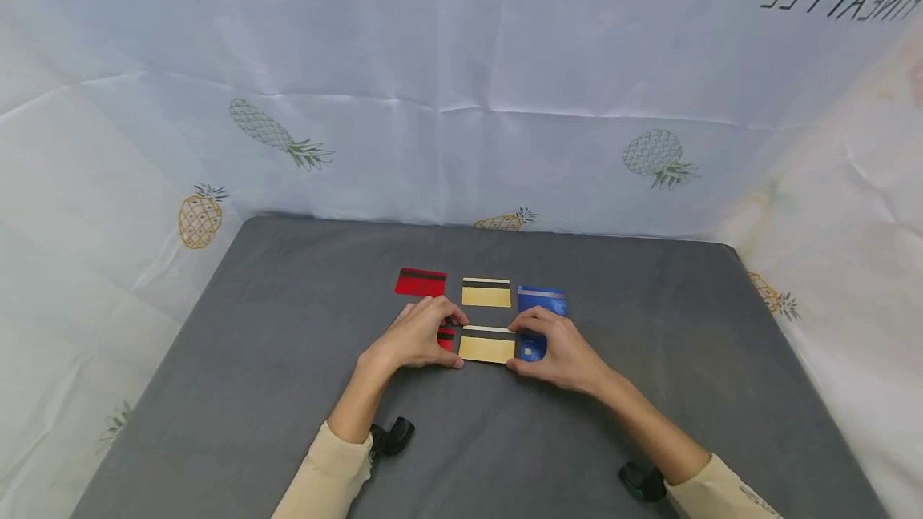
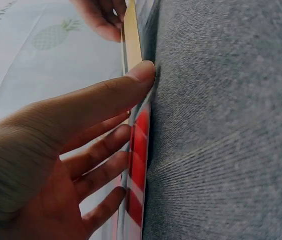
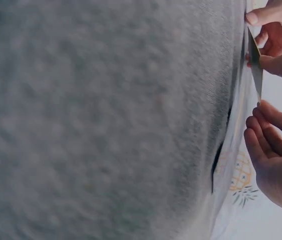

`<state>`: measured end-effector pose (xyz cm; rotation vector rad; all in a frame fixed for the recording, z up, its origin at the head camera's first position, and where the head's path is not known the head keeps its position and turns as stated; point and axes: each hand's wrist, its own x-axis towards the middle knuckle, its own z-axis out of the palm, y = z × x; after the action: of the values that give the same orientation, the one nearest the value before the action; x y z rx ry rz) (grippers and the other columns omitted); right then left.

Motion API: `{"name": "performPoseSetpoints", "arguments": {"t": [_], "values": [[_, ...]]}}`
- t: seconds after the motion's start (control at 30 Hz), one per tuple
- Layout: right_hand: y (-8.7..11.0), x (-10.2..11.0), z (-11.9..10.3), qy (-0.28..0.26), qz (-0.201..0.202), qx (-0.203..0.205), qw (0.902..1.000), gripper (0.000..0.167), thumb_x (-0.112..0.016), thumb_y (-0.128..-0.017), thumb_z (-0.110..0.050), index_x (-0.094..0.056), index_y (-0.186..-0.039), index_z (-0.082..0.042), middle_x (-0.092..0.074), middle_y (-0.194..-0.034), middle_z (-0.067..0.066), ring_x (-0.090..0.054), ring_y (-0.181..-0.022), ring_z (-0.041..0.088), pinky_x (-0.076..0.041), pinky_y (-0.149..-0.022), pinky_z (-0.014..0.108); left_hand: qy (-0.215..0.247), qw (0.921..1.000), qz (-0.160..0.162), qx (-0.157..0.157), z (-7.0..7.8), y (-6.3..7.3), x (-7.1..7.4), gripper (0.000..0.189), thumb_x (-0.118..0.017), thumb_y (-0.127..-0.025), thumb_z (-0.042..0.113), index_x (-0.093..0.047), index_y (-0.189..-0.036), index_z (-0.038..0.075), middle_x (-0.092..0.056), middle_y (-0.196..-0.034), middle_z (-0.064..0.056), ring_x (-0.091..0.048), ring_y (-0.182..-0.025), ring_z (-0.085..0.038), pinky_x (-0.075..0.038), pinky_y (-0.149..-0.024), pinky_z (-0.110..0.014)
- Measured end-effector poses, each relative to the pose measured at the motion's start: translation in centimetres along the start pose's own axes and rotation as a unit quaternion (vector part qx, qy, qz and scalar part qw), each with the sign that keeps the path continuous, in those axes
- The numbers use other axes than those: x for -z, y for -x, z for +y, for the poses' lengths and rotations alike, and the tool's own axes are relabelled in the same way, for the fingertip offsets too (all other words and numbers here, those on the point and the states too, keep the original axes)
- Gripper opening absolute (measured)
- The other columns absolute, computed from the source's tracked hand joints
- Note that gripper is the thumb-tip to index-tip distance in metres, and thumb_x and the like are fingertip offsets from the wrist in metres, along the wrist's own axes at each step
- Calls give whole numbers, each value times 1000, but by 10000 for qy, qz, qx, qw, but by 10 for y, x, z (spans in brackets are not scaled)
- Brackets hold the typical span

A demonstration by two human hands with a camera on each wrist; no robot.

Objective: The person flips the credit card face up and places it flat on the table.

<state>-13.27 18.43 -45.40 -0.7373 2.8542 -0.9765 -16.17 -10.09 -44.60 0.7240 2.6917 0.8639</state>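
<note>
A gold bank card (image 1: 486, 348) with a dark stripe is held between both hands, low over the grey cloth. My left hand (image 1: 421, 336) pinches its left end, thumb at the near edge and forefinger at the far edge. At the other end my right hand (image 1: 566, 352) grips the card the same way, and in the right wrist view the gold card (image 3: 255, 67) looks tilted. Under the left hand lies a red bank card (image 1: 445, 337), partly hidden. The right hand partly covers a blue bank card (image 1: 532, 348) with a chip.
Behind the hands, a red card (image 1: 421, 283), another gold card (image 1: 486, 295) and a blue card (image 1: 544, 299) lie in a row. The grey-clothed table (image 1: 288, 303) meets a white curtain (image 1: 447, 158) printed with pineapples at its back and sides.
</note>
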Motion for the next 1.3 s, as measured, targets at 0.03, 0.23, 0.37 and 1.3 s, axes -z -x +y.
{"name": "performPoseSetpoints", "arguments": {"t": [0.03,0.23,0.37,1.3], "values": [[-1,1,0,-27,14,5,10000,44,-92,-84,-33,-79,-121,-13,-72,-125,5,-68,-115,27,-61,-98,51,9,10000,13,-16,0,0,0,52,-101,-76,28,-75,-120,15,-69,-116,-1,-60,-109,-16,-44,-98,-45],[-2,7,-2,-137,63,81,9999,44,-91,-84,-34,-78,-122,-15,-72,-127,5,-69,-116,29,-61,-94,47,52,9999,4,-125,-1,-1,3,51,-99,-78,30,-74,-120,15,-70,-115,1,-61,-108,-13,-47,-98,-43],[-1,8,-4,-231,136,157,9995,44,-92,-85,-34,-78,-123,-15,-73,-127,4,-69,-116,27,-61,-94,46,285,9993,9,-252,-2,1,9,50,-98,-79,29,-75,-121,13,-72,-115,1,-63,-107,-14,-51,-100,-42],[-2,10,-20,-1019,227,216,9943,64,-94,-86,-28,-69,-141,-10,-74,-141,7,-76,-126,27,-59,-108,48,1882,9756,607,-951,-23,14,23,47,-96,-80,26,-75,-121,14,-74,-116,-4,-68,-108,-29,-57,-103,-48]]}}
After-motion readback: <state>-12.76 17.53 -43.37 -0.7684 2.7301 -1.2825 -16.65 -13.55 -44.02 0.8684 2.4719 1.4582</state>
